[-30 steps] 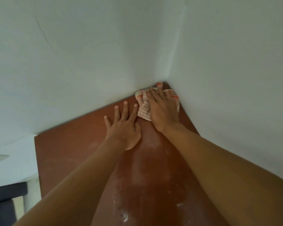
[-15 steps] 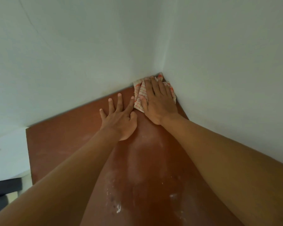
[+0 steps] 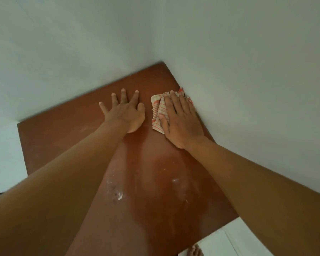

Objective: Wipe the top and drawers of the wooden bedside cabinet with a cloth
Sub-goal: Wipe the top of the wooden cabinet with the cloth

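The reddish-brown wooden top of the bedside cabinet (image 3: 67,141) fills the middle of the view, set into a corner of two pale walls. A white cloth with orange checks (image 3: 159,109) lies on the top beside the right wall. My right hand (image 3: 181,121) presses flat on the cloth, fingers pointing toward the corner. My left hand (image 3: 126,111) rests flat on the bare wood just left of the cloth, fingers spread, holding nothing. The drawers are out of sight.
Pale walls (image 3: 248,71) close the cabinet in at the back and right. White dusty smears and a small white speck patch (image 3: 119,195) mark the wood near me. White floor (image 3: 227,241) shows at the lower right, with toes at the bottom edge.
My right hand has drawn the cloth back out of the far corner along the right wall, toward me. The bare corner of the top now shows. My left hand stays flat.
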The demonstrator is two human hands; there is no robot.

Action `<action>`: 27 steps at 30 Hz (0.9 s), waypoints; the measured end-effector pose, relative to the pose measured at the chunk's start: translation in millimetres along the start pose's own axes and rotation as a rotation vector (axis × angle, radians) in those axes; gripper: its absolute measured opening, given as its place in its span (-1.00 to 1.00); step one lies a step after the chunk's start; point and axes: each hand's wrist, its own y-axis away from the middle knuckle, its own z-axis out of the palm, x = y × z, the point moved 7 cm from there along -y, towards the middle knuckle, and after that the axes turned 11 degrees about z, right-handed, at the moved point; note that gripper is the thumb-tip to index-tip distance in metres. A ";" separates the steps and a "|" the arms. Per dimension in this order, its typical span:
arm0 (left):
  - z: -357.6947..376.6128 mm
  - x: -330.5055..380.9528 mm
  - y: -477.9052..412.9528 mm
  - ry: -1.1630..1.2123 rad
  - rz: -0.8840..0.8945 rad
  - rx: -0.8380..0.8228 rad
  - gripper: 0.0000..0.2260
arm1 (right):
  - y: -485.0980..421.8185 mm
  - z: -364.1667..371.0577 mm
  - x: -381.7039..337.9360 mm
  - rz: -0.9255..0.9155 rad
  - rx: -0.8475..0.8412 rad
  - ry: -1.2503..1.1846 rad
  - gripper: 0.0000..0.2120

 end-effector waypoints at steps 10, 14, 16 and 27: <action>69.7 66.3 111.9 0.078 0.148 0.131 -0.46 | 148.6 -2.3 62.0 0.022 0.006 0.046 -0.31; 83.1 80.9 150.6 0.117 0.154 0.128 -0.47 | 202.4 -4.5 88.5 0.031 0.012 0.000 -0.39; 87.7 84.5 169.7 0.153 0.152 0.129 -0.47 | 225.5 -7.1 99.8 0.027 0.037 -0.055 -0.41; 79.1 71.5 207.3 0.166 0.161 0.152 -0.47 | 321.8 -6.2 148.8 -0.084 0.118 0.163 -0.47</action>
